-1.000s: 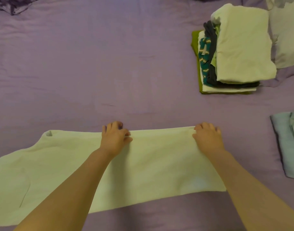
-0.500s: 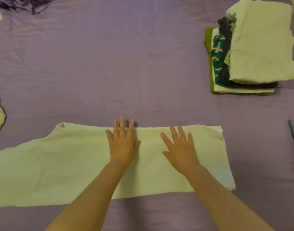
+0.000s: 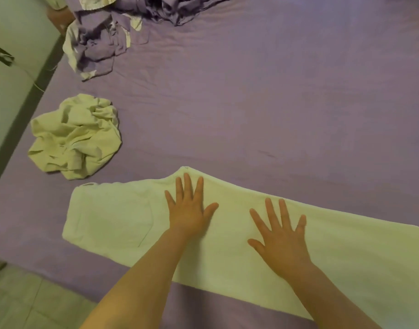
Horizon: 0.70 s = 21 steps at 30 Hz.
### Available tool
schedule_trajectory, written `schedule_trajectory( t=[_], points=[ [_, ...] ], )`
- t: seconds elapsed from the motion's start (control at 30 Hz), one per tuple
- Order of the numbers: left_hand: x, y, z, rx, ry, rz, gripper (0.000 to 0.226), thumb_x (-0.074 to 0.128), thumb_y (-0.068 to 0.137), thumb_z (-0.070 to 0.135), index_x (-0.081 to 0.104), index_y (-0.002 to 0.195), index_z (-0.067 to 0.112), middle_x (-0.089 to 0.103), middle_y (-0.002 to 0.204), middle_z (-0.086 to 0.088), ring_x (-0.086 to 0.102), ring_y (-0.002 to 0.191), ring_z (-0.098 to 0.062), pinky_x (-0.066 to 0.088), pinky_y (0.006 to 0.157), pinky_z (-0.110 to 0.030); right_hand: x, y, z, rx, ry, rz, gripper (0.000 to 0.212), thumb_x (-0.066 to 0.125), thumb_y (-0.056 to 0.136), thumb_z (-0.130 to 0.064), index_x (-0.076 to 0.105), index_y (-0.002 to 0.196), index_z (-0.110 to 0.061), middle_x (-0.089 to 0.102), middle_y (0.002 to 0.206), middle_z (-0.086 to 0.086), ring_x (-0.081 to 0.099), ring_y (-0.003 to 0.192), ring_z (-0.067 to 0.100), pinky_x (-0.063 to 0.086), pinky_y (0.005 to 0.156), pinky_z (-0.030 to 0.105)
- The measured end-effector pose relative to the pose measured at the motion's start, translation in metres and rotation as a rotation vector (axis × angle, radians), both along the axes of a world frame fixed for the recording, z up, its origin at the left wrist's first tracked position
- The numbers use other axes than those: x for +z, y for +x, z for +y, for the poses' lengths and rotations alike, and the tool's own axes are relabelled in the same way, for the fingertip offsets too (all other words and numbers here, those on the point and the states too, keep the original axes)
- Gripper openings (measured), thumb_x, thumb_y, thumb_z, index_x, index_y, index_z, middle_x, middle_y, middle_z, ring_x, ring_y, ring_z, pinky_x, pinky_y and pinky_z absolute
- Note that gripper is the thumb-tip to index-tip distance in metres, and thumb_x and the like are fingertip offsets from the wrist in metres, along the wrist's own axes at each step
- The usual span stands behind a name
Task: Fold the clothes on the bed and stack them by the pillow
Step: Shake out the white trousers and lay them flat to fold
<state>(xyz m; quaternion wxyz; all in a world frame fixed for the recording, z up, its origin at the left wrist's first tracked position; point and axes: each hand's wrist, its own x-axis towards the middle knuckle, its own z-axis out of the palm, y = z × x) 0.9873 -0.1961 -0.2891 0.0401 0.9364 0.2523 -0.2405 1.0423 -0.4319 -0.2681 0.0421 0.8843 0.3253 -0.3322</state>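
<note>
Nearest to me, both hands lie flat on the pale garment (image 3: 113,222), which is spread in a long band across the near part of the purple bed (image 3: 275,103). My right hand (image 3: 281,243) has its fingers spread wide, palm down on the middle of the cloth, holding nothing. My left hand (image 3: 189,207) is just beside it, a little farther up, fingers straight and closer together, their tips near the far folded edge, where the cloth peaks slightly. Past the garment's left end I see a crumpled pale cloth (image 3: 75,136) lying loose near the bed's edge. Farthest off, at the top left, a heap of purple and pale bedding (image 3: 96,39) sits bunched against the wall (image 3: 11,27).
</note>
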Motion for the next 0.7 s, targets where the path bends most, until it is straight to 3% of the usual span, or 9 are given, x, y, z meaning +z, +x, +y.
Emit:
schedule_trajectory(
  t=[0.03,0.1,0.3,0.47,0.6,0.7],
  points=[
    [-0.003,0.006,0.007,-0.017,-0.017,-0.013,0.086,0.002,0.079,0.081,-0.027,0.145,0.034,-0.039,0.150,-0.003,-0.042,0.133,-0.027,-0.015,0.111,-0.058,-0.001,0.000,0.003,-0.008,-0.018,0.011,0.081,-0.040,0.058,-0.069,-0.040,0.131,-0.035,-0.045,0.143,0.006,-0.034,0.137,0.036,-0.005,0.107,0.068],
    [-0.011,0.017,0.019,-0.040,-0.056,-0.042,0.093,0.002,0.073,0.087,-0.024,0.146,0.036,-0.037,0.152,0.000,-0.040,0.135,-0.027,-0.016,0.110,-0.059,-0.006,-0.003,0.007,-0.015,-0.068,0.011,0.089,-0.051,0.045,-0.065,-0.043,0.129,-0.035,-0.048,0.141,0.006,-0.035,0.136,0.036,-0.005,0.106,0.069],
    [-0.017,0.022,0.031,-0.089,-0.121,-0.069,0.098,0.005,0.070,0.091,-0.024,0.146,0.036,-0.035,0.153,0.000,-0.041,0.135,-0.028,-0.016,0.109,-0.061,-0.013,-0.005,0.011,-0.061,-0.114,0.004,0.077,-0.040,0.059,-0.069,-0.046,0.129,-0.036,-0.050,0.140,0.005,-0.040,0.133,0.035,-0.004,0.106,0.069],
    [-0.005,0.001,-0.004,-0.022,-0.077,-0.103,0.074,0.016,0.093,0.066,-0.019,0.148,0.032,-0.035,0.153,-0.004,-0.033,0.140,-0.032,-0.008,0.112,-0.060,-0.004,-0.029,0.016,-0.100,-0.095,-0.021,0.078,-0.037,0.058,-0.071,-0.047,0.127,-0.034,-0.052,0.136,0.007,-0.041,0.131,0.034,-0.002,0.109,0.067],
    [-0.009,-0.060,-0.056,-0.027,-0.114,-0.082,0.065,0.012,0.097,0.060,-0.030,0.139,0.035,-0.041,0.145,0.000,-0.040,0.133,-0.028,-0.013,0.112,-0.059,-0.005,-0.061,0.005,-0.069,-0.094,0.003,0.081,0.009,0.084,-0.076,-0.041,0.131,-0.033,-0.047,0.140,0.007,-0.037,0.134,0.034,-0.001,0.108,0.067],
    [-0.009,-0.112,-0.077,0.015,-0.066,-0.011,0.065,0.008,0.096,0.060,-0.037,0.135,0.034,-0.038,0.148,0.000,-0.040,0.132,-0.029,-0.013,0.111,-0.062,-0.004,-0.078,-0.014,-0.062,-0.127,0.002,0.084,0.014,0.085,-0.075,-0.041,0.132,-0.031,-0.047,0.141,0.005,-0.041,0.130,0.032,0.004,0.108,0.068]
  ],
)
